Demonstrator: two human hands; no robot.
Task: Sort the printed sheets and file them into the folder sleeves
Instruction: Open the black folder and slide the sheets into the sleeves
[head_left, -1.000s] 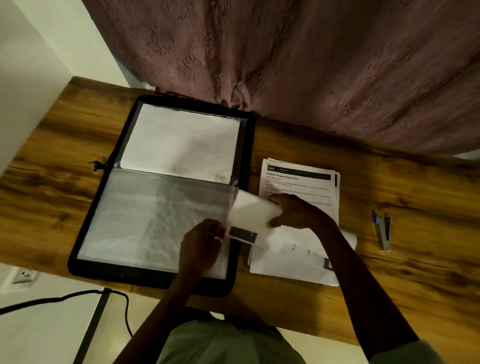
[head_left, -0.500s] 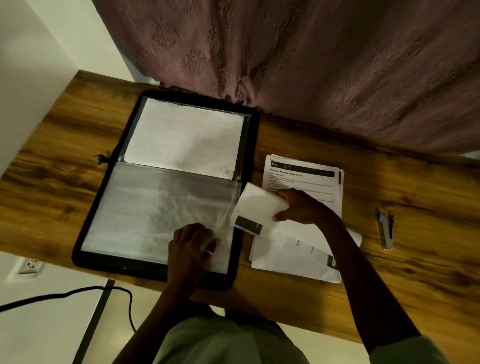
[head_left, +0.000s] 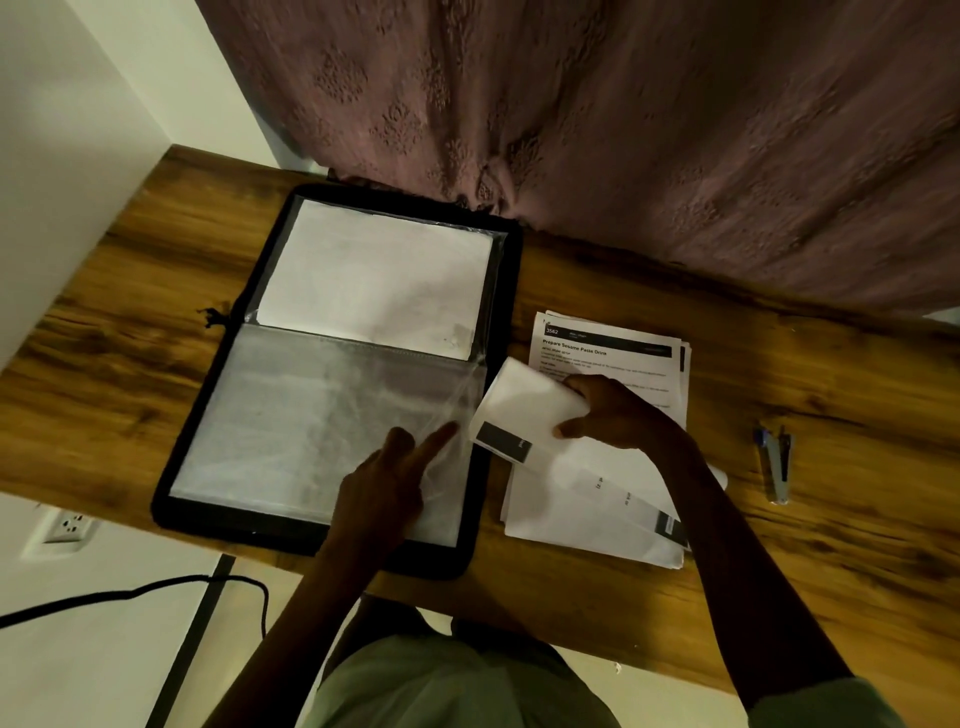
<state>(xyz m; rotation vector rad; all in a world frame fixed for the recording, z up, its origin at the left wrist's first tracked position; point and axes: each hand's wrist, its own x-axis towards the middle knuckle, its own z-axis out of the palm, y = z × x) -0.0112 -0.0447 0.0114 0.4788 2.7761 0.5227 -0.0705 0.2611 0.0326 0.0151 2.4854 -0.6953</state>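
Clear plastic lies under the left hand (head_left: 384, 483), low in the centre of the frame. Its fingers are stretched flat on the transparent folder sleeve (head_left: 311, 415), the forefinger pointing toward the sleeve's right edge. Just to the right, the right hand (head_left: 613, 415) grips a curled white printed sheet with a black band (head_left: 519, 410), thumb under the roll and fingers over it. The sheet's free end reaches the right rim of the open black zip folder (head_left: 511, 291), beside the sleeve's edge; I cannot tell whether paper and plastic touch.

Under the right wrist sits a loose stack of white printed pages (head_left: 613, 353), its edges fanned unevenly and its top page headed "Prepare Sesame Paste Drink". The folder's upper half holds a plain white page (head_left: 379, 280) behind plastic.

The folder's near rim lies right at the front edge of the brown wooden table (head_left: 104, 312). I see bare wood to the left of the folder and a strip between the stack and a small blue-grey stapler (head_left: 776, 462) at the right.

A mauve patterned curtain (head_left: 623, 130) hangs down to the folder's far rim. At lower left are a white wall socket (head_left: 67, 525) and a black cable (head_left: 130, 590).
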